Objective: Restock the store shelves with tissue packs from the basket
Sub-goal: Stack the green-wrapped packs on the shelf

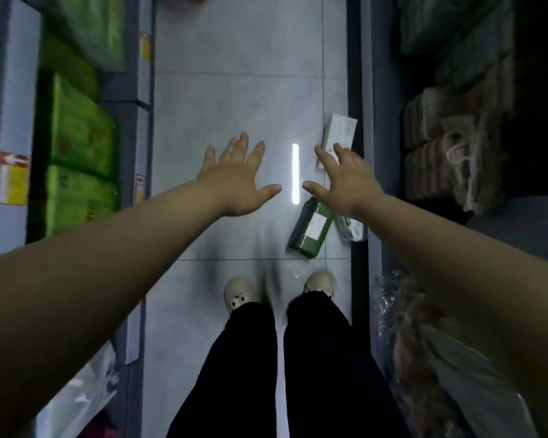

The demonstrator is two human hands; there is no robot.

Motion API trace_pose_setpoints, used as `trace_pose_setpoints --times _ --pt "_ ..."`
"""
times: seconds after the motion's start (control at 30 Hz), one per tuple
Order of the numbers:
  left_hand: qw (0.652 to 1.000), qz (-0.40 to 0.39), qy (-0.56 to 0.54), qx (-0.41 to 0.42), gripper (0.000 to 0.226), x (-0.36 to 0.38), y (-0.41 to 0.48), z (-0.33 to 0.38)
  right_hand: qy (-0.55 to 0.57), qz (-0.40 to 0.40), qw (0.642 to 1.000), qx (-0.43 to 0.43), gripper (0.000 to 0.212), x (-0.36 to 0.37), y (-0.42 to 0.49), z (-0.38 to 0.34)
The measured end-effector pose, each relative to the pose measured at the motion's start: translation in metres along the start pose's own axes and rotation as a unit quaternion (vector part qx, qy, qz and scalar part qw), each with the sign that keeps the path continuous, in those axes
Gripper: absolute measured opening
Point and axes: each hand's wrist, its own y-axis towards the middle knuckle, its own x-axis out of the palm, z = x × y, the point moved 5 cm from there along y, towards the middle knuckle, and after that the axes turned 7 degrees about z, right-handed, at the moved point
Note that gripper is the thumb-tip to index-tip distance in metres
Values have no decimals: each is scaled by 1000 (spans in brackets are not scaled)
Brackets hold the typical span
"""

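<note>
I look straight down an aisle at the tiled floor. A dark green tissue pack (310, 230) lies on the floor by the right shelf base, with a smaller pack (351, 229) beside it. A white pack (340, 132) lies further ahead. My left hand (234, 181) hovers with fingers spread over the bare floor and holds nothing. My right hand (342, 181) is also spread and empty, above the green pack and near the white one. No basket is in view.
Bright green packs (79, 153) fill the left shelf. Beige bundled goods (440, 153) and pale packs sit on the right shelf. Plastic-wrapped items (424, 343) lie at lower right. My shoes (239, 294) stand on the floor tiles (234, 90).
</note>
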Motion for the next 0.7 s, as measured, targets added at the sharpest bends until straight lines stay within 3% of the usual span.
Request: trace_pose_setpoints --times 0.4,0.57,0.63,0.7 --pt "995 -93 -13 24 87 283 164 49 1 -94 995 37 80 270 105 136" --pt "988 -132 -62 -49 93 410 193 64 30 -75 996 27 87 364 142 168" --pt "965 -162 -147 -145 95 445 198 70 55 -63 996 30 90 391 152 178" --pt "884 -216 -315 -269 75 484 202 74 85 -41 994 47 94 414 163 191"
